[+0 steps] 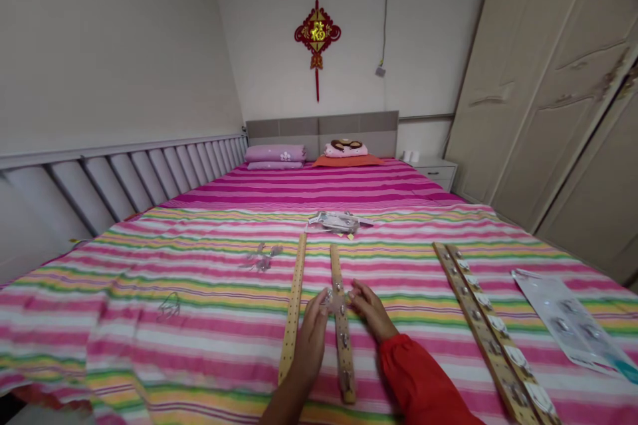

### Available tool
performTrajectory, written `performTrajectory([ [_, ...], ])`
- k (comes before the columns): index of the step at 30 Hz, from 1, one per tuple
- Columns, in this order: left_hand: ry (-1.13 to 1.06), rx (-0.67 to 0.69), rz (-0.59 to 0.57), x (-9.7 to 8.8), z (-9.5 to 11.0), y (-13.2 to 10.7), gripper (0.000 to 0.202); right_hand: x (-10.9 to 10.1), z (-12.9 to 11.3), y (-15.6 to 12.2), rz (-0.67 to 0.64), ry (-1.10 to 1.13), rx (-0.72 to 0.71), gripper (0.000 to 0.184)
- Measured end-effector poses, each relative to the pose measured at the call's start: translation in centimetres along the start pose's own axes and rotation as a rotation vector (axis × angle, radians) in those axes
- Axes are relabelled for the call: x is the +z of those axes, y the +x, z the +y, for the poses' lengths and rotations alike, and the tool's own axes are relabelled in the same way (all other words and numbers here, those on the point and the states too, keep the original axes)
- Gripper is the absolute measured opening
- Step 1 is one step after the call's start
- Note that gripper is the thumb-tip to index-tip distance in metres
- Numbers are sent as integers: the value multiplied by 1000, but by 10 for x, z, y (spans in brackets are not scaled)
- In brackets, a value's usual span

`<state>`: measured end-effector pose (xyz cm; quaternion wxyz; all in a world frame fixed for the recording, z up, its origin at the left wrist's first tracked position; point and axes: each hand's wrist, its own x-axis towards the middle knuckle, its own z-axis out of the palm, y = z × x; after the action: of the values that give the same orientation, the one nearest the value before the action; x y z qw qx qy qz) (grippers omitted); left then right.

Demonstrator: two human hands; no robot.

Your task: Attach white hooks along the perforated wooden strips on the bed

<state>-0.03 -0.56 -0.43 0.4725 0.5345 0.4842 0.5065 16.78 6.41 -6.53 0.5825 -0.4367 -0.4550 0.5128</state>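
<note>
Where striped cloth (199, 352) spreads, slim wooden strip (343, 324), shiny fittings (345, 339)

The scene is taken in by one head-worn camera, placed above the near part of the bed (199, 339) and faced forward and down along it toward the headboard (286, 127). The left hand (310, 329) and right hand (371, 312) are seen close, from above and behind. A wide sweep is covered, from radiator (119, 176) on the left to wardrobe (538, 99) on the right.
</note>
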Motion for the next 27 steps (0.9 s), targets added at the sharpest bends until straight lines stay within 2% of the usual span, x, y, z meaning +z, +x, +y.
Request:
performTrajectory([
  [3, -57, -37, -1, -4, 10, -2, 50, 4, -12, -10, 72, -11, -79, 51],
  [8, -294, -212, -41, -4, 7, 4, 55, 19, -45, -29, -88, -203, -240, 37],
  [11, -320, -286, -54, -3, 4, 7, 52, 26, -59, -34, -143, -283, -347, 30],
  [14, -357, -321, -83, -3, 7, 5, 52, 28, -65, -35, -170, -285, -375, 26],
  [17, -392, -324, -120, -4, 13, 3, 61, 28, -66, -35, -164, -225, -340, 28],
  [21, -333, -244, -114, -7, 18, 2, 69, 27, -66, -35, -146, -88, -170, 31],
  [25, -95, -112, 81, -12, 22, 3, 57, 27, -67, -35, -155, 19, -28, 37],
  [27, -38, -58, 131, -13, 25, 4, 47, 27, -67, -36, -173, 31, 7, 37],
])
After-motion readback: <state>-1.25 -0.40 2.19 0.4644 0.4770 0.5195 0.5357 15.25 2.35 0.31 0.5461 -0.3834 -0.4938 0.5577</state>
